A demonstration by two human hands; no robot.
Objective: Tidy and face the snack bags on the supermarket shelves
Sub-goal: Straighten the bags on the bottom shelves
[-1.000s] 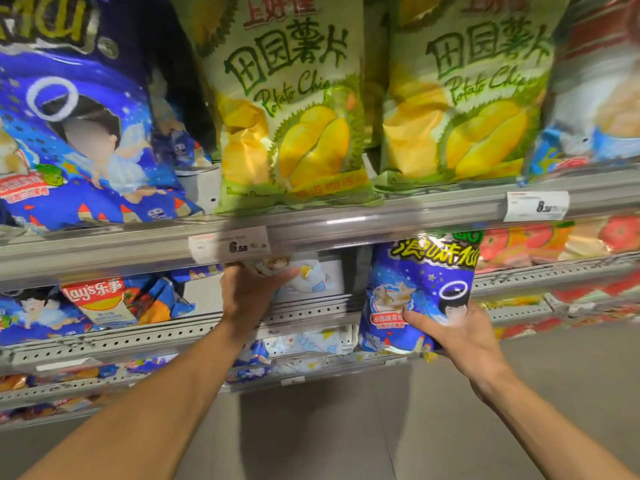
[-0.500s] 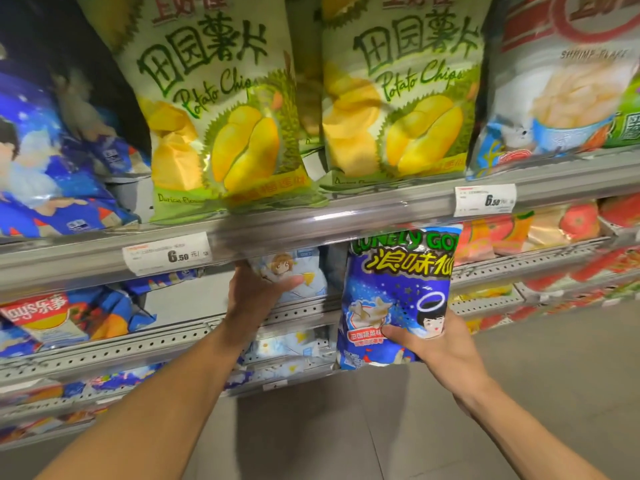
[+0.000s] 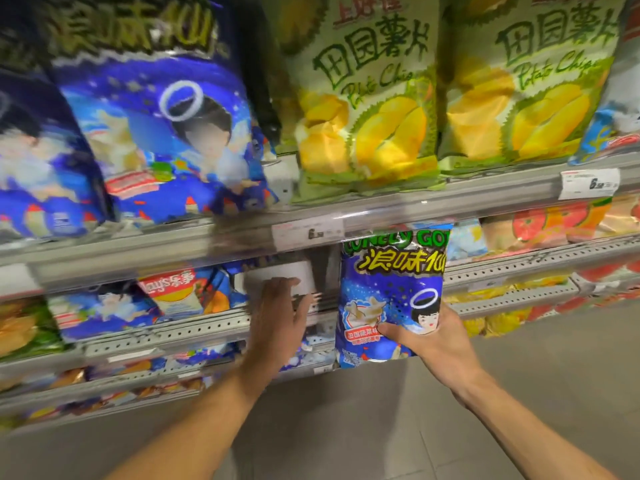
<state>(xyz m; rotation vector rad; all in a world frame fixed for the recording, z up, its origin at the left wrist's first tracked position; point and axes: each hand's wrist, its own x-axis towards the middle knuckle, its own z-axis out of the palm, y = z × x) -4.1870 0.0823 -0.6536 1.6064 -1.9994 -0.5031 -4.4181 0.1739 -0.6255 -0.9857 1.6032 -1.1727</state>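
Head view: top shelf (image 3: 450, 202) carries big blue bags (image 3: 166, 133) and green durian bags (image 3: 367, 98). Right hand (image 3: 433, 344) pinches a small blue bag (image 3: 388, 292) upright before the lower shelf (image 3: 194, 327). Left hand (image 3: 280, 310), fingers straight and spread, reaches into that shelf's gap.

grey floor (image 3: 519, 393), white price tags (image 3: 588, 183)

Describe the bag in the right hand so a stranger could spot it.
Find the grey shelf rail under the durian chip bags. Just below hangs a small blue bag, gripped by the right hand. Unlike the shelved bags, it is held in the air.
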